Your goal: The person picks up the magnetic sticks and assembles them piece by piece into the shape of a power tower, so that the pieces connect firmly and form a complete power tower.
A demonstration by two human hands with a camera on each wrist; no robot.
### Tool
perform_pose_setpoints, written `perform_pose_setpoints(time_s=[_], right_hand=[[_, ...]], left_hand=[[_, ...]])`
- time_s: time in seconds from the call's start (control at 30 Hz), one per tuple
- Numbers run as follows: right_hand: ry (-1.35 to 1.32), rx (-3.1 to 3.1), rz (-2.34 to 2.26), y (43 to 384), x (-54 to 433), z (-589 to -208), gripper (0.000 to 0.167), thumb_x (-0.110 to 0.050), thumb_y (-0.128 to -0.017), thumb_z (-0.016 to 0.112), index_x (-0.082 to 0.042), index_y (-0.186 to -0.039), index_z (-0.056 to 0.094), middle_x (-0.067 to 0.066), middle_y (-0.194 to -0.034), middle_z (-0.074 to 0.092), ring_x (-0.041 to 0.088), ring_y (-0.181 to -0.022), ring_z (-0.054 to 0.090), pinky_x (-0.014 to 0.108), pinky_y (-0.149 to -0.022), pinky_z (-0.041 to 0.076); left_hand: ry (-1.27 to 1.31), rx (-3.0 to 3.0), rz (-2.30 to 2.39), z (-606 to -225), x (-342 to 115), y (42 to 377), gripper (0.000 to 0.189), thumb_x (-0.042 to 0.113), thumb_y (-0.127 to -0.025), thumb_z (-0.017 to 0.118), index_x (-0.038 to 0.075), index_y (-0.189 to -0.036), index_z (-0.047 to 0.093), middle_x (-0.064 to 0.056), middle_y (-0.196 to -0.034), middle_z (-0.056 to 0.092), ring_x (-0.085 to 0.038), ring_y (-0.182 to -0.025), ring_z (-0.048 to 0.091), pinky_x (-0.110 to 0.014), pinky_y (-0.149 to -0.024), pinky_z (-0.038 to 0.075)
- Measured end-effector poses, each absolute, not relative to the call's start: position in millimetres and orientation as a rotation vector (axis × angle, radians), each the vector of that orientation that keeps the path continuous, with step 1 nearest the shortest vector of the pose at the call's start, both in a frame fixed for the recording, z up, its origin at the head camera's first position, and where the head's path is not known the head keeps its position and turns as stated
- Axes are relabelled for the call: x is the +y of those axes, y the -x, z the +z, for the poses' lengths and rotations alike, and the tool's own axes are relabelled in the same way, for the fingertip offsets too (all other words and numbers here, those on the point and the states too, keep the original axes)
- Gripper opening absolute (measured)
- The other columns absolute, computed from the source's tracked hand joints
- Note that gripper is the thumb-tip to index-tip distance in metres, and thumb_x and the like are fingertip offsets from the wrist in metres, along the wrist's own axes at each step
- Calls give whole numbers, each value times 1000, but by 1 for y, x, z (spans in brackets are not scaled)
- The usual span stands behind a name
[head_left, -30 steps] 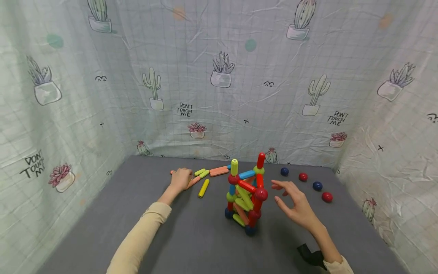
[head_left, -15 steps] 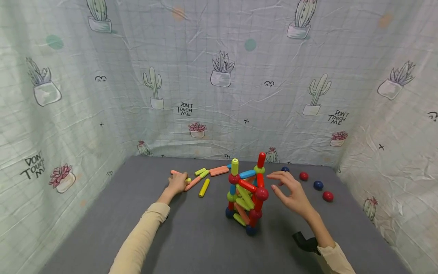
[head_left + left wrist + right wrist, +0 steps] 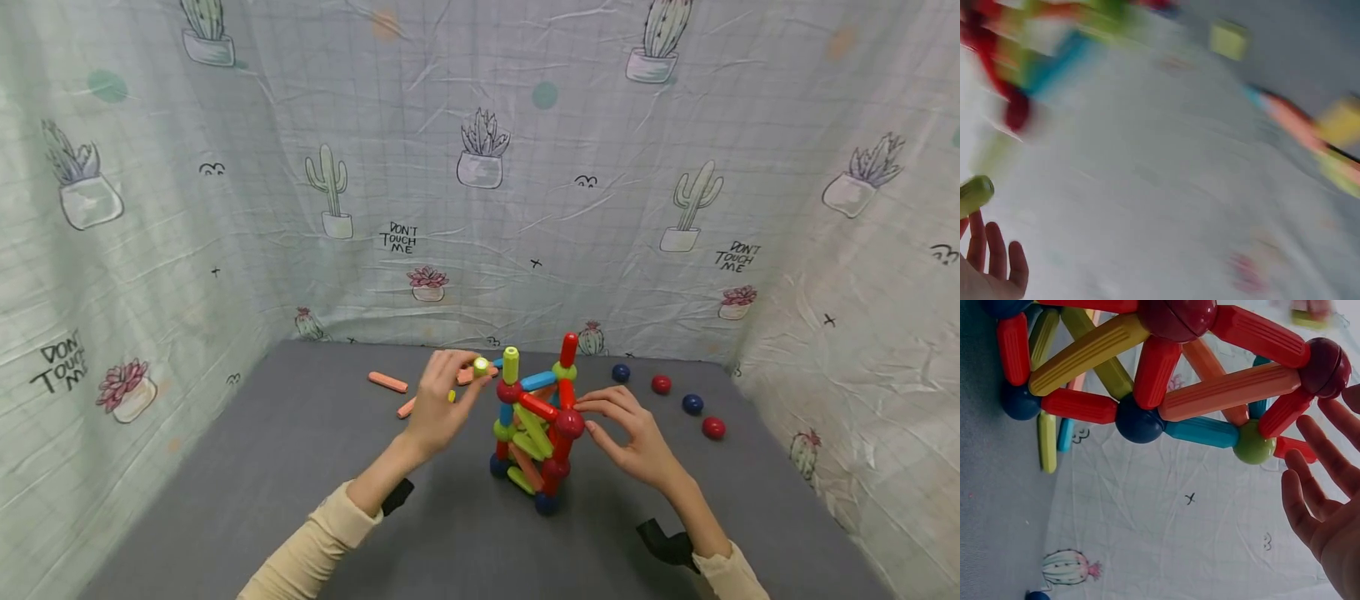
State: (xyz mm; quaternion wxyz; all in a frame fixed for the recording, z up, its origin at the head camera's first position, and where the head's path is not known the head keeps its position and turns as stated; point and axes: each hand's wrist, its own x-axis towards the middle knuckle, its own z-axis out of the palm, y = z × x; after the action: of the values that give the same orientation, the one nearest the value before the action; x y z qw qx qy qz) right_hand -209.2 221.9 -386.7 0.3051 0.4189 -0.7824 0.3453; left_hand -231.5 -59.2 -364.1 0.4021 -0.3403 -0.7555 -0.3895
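Gray tbl (image 3: 465,542) w/ cactus-print cloth (image 3: 555,212) behind

The left sleeve (image 3: 303,550) is long and pale cream, creased along its length, and ends in a broad cuff (image 3: 356,510) — a small black piece (image 3: 398,496) juts beside it. The right sleeve (image 3: 729,575) matches in colour, near a larger, curved black attachment (image 3: 663,546). Slender fingers (image 3: 1322,447) are bare.

Tabletop (image 3: 525,558): passage possible in front of the tower (image 3: 534,429).
Right hand (image 3: 637,437): blocks the tower's right side.
Left hand (image 3: 438,398): obstacle at tower's left.
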Motion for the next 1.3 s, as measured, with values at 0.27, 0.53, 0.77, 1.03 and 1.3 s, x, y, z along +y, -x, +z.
perform_pose_setpoints(time_s=[0.27,0.53,0.77,1.03,1.3], right_hand=[[-1095,-2015,858,201,225,-385,20,-9,-79,65,-9,-99,65,4,-97,61,15,-94,50,15,-85,37],[-1102,-1991,799,199,224,-385,18,-21,-85,59,-8,-96,65,3,-96,62,16,-93,50,15,-86,36],[-1050,-1923,847,197,222,-376,25,-23,-86,58,-2,-99,64,8,-93,63,18,-90,51,15,-88,37],[-1038,-1957,891,195,219,-373,31,-19,-84,61,0,-108,59,7,-92,62,14,-93,50,11,-89,37],[-875,-2129,774,215,238,-392,35,3,-70,68,-4,-103,61,7,-95,62,14,-91,50,17,-82,40]], left_hand=[[1158,-1992,-941,-349,15,207,30,18,-81,64,5,-106,57,-4,-94,61,-13,-82,51,-17,-71,42],[1084,-2155,-950,-356,26,210,31,22,-85,59,4,-111,55,-4,-96,62,-16,-80,52,-17,-64,40],[1063,-2105,-691,-357,19,205,41,29,-81,64,5,-113,57,-1,-91,62,-10,-76,48,-17,-65,39],[907,-1899,-696,-379,-32,225,24,15,-77,68,4,-98,63,-3,-80,62,-14,-71,54,-24,-64,44],[962,-2281,-1101,-399,-53,255,42,26,-89,53,6,-125,45,-9,-107,59,-20,-95,56,-29,-77,45]])
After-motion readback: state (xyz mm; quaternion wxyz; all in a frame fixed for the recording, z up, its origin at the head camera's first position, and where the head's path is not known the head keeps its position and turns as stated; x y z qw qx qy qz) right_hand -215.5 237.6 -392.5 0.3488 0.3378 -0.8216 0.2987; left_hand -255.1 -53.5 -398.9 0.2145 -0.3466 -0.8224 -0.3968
